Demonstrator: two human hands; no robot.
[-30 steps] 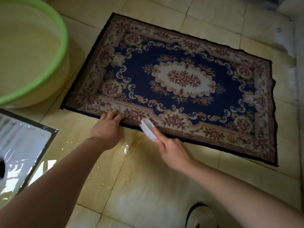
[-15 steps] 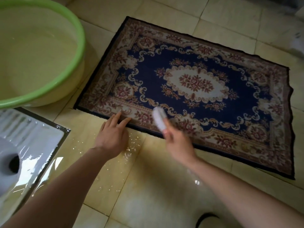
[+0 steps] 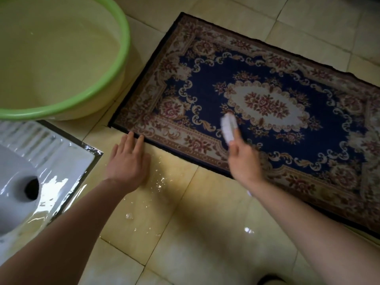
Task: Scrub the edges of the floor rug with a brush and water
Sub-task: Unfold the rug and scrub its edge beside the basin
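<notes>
Pale yellow floor tiles (image 3: 205, 233) fill the frame, wet and glossy in the lower half, with beads of water (image 3: 158, 182) scattered over the tile just below the left hand. A floor rug (image 3: 205, 83) with a navy field, a cream oval medallion and a floral border lies flat across the upper right, its dark-bound near edge running diagonally from centre left down toward the right edge of the frame. The left hand (image 3: 127, 161) lies flat on the tile at centre left, fingers straight and together, the fingertips touching the rug's bound edge close to its near left corner. The right hand (image 3: 244, 161), right of centre, is curled around the handle end of a white brush (image 3: 228, 128), gripping it with one finger stretched along its side; the brush is blurred and sits over the rug's navy field just inside the border, beside the medallion, and whether the bristles touch the pile is unclear. A big basin with a green rim (image 3: 123, 48) stands in the upper left, near the rug's left edge. A white squat toilet pan (image 3: 51, 161) takes up the lower left
</notes>
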